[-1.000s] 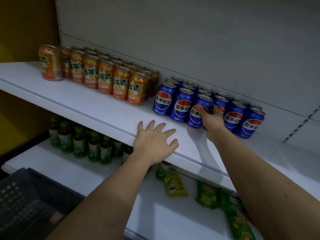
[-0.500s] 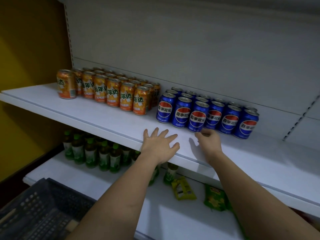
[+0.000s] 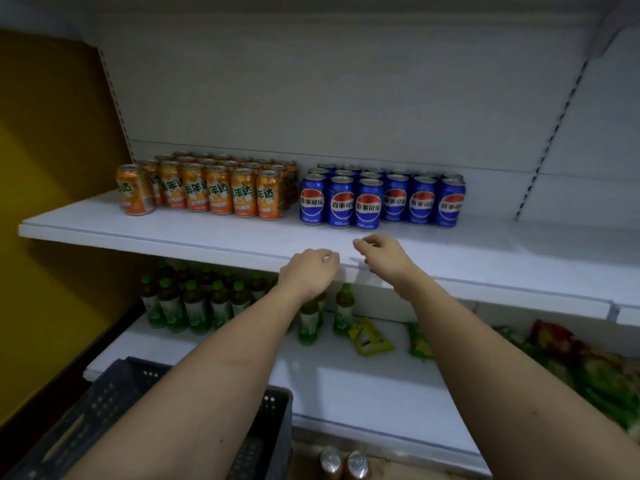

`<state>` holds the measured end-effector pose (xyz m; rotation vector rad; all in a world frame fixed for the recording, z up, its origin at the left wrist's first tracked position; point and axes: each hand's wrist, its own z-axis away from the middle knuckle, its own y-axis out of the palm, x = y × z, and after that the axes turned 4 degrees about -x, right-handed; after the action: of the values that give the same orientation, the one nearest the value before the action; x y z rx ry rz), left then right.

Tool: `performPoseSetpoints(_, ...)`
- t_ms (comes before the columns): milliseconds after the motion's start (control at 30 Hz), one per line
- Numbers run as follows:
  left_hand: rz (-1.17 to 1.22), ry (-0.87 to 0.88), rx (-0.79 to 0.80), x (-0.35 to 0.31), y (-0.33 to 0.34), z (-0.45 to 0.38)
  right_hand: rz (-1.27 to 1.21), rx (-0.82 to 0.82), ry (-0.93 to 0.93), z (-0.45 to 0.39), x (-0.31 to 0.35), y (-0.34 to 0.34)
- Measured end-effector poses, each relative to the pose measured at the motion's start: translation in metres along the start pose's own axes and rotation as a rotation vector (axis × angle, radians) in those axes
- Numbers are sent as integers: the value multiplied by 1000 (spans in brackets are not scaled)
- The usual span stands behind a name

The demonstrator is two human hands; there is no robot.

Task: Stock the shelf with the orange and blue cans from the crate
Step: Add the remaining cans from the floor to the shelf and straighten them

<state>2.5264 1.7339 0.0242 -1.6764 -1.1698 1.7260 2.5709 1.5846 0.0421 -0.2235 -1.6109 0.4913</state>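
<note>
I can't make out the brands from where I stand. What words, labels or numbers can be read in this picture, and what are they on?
"百事可乐": on the red, white and blue badge of the blue cans.
"美年达": in green and white on the orange cans; on several only "年达" shows.
Small print at the foot of both kinds of can: too blurred to read.
Labels on the green bottles and the yellow packet on the lower shelf: unreadable.
</note>
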Motion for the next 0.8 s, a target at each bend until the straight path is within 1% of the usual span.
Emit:
performPoseSetpoints(67,168,-67,-47,-1,-2,12,74,14,-50,20,1,7)
performPoseSetpoints(133,280,-126,-66,0,-1,24,137,25,-63,36,-3,15)
performPoseSetpoints(267,410,-174,-36,18,9,48,276,86,-36,63,-19,38)
performPoseSetpoints(333,468,-199,-2,32,19,61,358,142,-22,74,-31,52)
performPoseSetpoints(433,525,-241,59,55,44,78,463,237,1,86,-54,76)
performPoseSetpoints(567,568,-382,136,80,87,96,482,308,71,100,-93,103)
performPoseSetpoints(700,529,-462,231,103,135,114,460,333,189,114,-147,122)
performPoseSetpoints(800,508,-552,351,125,179,136,442,358,328,136,-199,138)
